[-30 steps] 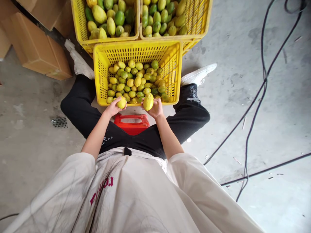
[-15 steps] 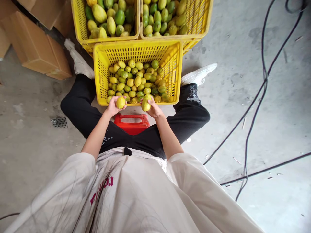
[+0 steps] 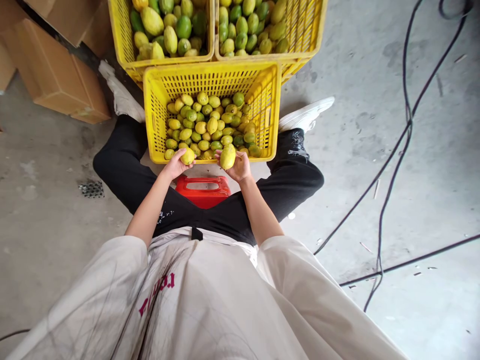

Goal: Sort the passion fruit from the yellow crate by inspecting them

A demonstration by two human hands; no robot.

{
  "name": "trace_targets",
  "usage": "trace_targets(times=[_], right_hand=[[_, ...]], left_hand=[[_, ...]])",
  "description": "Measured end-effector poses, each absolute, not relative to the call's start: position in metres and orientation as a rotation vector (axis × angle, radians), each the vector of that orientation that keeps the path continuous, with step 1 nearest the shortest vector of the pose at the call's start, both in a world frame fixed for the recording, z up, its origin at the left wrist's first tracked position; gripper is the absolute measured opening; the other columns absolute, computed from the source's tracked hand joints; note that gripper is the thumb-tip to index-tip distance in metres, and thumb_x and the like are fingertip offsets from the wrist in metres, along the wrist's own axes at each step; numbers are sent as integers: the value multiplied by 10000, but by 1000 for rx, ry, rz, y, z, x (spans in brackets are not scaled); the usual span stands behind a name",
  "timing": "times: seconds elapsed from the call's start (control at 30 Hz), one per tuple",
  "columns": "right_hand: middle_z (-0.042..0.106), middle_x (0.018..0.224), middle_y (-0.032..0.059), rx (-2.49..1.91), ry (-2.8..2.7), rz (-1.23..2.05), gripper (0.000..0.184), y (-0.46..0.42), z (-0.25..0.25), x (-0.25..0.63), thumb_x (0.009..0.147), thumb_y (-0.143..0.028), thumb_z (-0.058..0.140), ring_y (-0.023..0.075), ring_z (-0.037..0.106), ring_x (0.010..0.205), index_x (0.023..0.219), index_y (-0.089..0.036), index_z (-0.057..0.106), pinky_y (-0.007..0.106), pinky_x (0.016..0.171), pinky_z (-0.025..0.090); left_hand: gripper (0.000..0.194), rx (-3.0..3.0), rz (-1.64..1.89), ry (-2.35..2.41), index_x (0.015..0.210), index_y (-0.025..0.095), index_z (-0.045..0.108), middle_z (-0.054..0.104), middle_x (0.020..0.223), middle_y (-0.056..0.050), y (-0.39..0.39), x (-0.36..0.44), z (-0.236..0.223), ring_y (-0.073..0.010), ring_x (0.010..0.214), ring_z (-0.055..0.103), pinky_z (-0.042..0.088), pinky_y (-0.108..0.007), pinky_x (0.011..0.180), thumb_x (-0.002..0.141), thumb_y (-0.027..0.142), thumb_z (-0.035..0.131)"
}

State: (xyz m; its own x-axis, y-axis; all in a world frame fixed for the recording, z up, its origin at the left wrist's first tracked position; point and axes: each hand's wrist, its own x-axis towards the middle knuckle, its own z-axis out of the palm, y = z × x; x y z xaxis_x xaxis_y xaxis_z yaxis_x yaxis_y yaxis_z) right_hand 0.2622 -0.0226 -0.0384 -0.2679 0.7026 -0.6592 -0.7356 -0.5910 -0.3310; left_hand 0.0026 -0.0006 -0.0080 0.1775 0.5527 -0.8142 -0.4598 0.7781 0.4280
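My left hand (image 3: 175, 165) is closed around a yellow lemon (image 3: 188, 156) over the near rim of a yellow plastic crate (image 3: 155, 131). To its right, my right hand (image 3: 240, 167) holds a larger, greenish-yellow lemon (image 3: 228, 157), which rests across the palm and fingers. Both hands are apart from each other, above the crate's front edge. Inside this crate lie many yellow and green lemons (image 3: 212, 125). The fingers behind each held lemon are partly hidden.
Two more yellow crates (image 3: 168, 61) of lemons stand behind the near one. Cardboard boxes (image 3: 56, 70) are at the upper left. A red plastic stool (image 3: 204, 199) shows between my legs. Black cables (image 3: 397, 150) cross the concrete floor at right.
The lemon in my right hand has been turned and now sits upright with a yellower side showing; that hand has opened slightly beneath it. The left-hand lemon has tilted a little.
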Motion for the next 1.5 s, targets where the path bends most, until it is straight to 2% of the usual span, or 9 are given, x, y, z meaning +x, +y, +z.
trace_targets(times=[0.17, 0.33, 0.53, 0.63, 0.73, 0.9, 1.17, 1.33, 1.5], right_hand=[[825, 1000, 55, -1077, 20, 1968, 217, -25, -39, 261, 915, -438, 743, 301, 802, 1163, 1053, -273, 719, 482, 1034, 693], [790, 923, 1, -1101, 34, 1958, 223, -26, -39, 264, 951, -455, 783, 240, 800, 996, 1092, -294, 721, 422, 989, 704], [817, 995, 30, -1133, -73, 2014, 140, -27, -41, 264, 1000, -398, 743, 228, 795, 993, 1043, -265, 745, 336, 858, 701], [821, 984, 27, -1104, -90, 2002, 161, -27, -41, 263, 1024, -397, 666, 218, 803, 950, 1025, -264, 757, 313, 795, 703], [836, 1003, 38, -1027, -36, 1987, 261, -25, -40, 261, 1021, -456, 600, 259, 826, 1085, 1079, -257, 759, 363, 874, 725], [854, 1185, 84, -993, 61, 1987, 303, -22, -39, 260, 984, -372, 515, 301, 776, 1320, 1147, -239, 733, 474, 1041, 702], [824, 962, 38, -1104, 113, 1973, 267, -26, -50, 272, 978, -456, 748, 203, 796, 836, 1139, -245, 732, 260, 615, 678], [818, 961, 36, -1124, 9, 1983, 227, -26, -45, 267, 965, -406, 756, 188, 782, 794, 1128, -248, 759, 226, 527, 619], [839, 1136, 56, -1125, -136, 2021, 239, -26, -40, 261, 945, -420, 768, 212, 801, 917, 1117, -255, 775, 230, 530, 610]], left_hand=[[288, 110, 752, 1192, 944, 238, 535, 724, 772, 22, -3, 1, -7, -114, 601, 705, 504, -192, 576, 906, 316, 810], [319, 209, 748, 1133, 1048, 225, 628, 760, 869, 5, -5, 1, -5, -122, 659, 713, 506, -206, 594, 806, 255, 834], [161, 144, 740, 1158, 1008, 191, 660, 743, 807, -24, -3, 2, -4, -135, 616, 684, 498, -219, 558, 907, 298, 726], [236, 65, 748, 1162, 1046, 182, 690, 761, 828, -52, -1, 1, -4, -166, 638, 710, 554, -256, 596, 1010, 393, 591], [310, 16, 775, 1165, 1147, 176, 703, 800, 891, -72, 1, 1, -6, -196, 716, 770, 613, -283, 669, 1054, 410, 522], [277, 34, 732, 1213, 1152, 172, 684, 797, 861, -64, 1, 3, -12, -185, 697, 777, 631, -270, 666, 1054, 431, 671], [315, 138, 748, 1245, 939, 196, 618, 738, 815, 5, -2, 1, -11, -130, 682, 762, 605, -223, 650, 950, 416, 844], [358, 399, 657, 1187, 967, 190, 643, 727, 760, 17, -6, 2, -9, -120, 602, 703, 525, -216, 578, 873, 410, 910], [341, 387, 656, 1184, 926, 178, 667, 700, 726, 5, -5, 4, -11, -109, 557, 646, 473, -216, 549, 930, 459, 860]])
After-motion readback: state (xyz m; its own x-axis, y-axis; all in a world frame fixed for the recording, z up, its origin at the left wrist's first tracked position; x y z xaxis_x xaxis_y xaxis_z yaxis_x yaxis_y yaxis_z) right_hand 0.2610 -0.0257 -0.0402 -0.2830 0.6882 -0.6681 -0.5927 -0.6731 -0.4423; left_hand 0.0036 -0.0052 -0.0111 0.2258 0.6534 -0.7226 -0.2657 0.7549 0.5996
